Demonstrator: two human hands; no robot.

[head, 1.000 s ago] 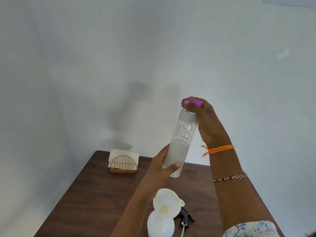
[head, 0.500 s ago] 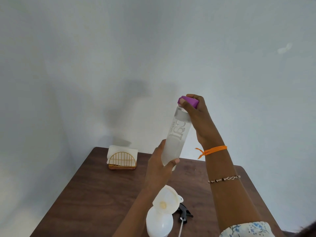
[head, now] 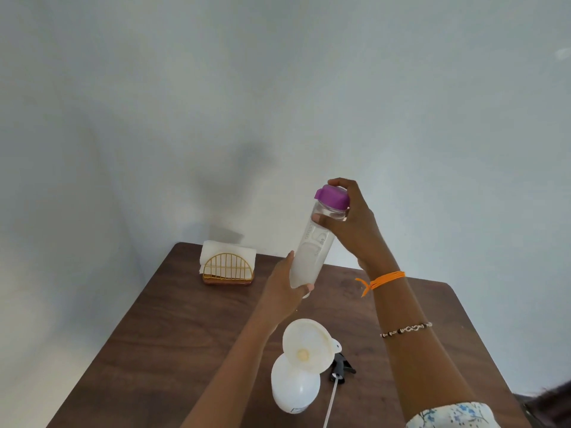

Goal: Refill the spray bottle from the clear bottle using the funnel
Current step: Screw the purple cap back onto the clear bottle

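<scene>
A pale, bare wall (head: 216, 88) fills most of the view, and below it stands one dark wooden table (head: 160, 341) set into the corner.

On the table there are three loose things. One white spray bottle (head: 295, 389) stands near the front edge with one white funnel (head: 307, 344) seated in its neck, tilted a little toward the camera. Just to the right of them lies one black spray head (head: 341, 369) with its thin dip tube trailing toward the bottom edge. At the far left corner sits one gold wire napkin holder (head: 228, 268) with white napkins in it.

One clear bottle (head: 312, 251) with a purple cap (head: 332, 197) is held up in the air above the table, nearly upright and leaning slightly right at the top. The left hand (head: 285, 287) grips its lower end, thumb across the front. The right hand (head: 352, 223) is wrapped round the cap and neck from behind, thumb on the front of the neck. The right arm wears one orange thread band (head: 384, 278) and one beaded bracelet (head: 406, 329).

The bottle's printed lettering is too faint to read. Its base is hidden behind the left thumb. The dip tube, the floral sleeve (head: 451, 415) and the table's front are cut off by the frame.
</scene>
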